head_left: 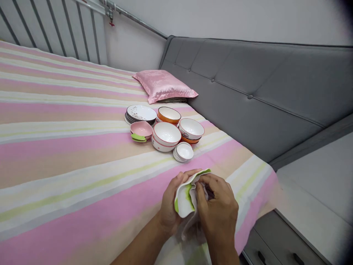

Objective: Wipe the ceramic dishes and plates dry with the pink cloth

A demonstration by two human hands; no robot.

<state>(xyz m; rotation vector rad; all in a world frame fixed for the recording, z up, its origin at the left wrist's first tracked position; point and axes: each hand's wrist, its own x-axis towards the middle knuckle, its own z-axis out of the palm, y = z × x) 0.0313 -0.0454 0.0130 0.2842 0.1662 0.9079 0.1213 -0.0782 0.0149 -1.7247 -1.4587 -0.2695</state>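
My left hand (pixel 168 206) grips a small white dish with green edges (pixel 184 200), holding it tilted on its side above the striped bedspread (pixel 68 154). My right hand (pixel 217 209) is closed on a white cloth (pixel 190 228) and presses it against the inside of the dish; part of the cloth hangs below both hands. Farther up the bed lies a group of dishes: a stack of patterned plates (pixel 140 113), a pink dish with a green leaf (pixel 141 131), an orange bowl (pixel 169 115), two white bowls (pixel 166 136) (pixel 191 129) and a stack of small white saucers (pixel 184 151).
A pink satin pillow (pixel 162 85) lies against the grey padded headboard (pixel 248 92). A grey nightstand with drawers (pixel 289 235) stands at the bed's right side. A white radiator (pixel 55 29) lines the far wall.
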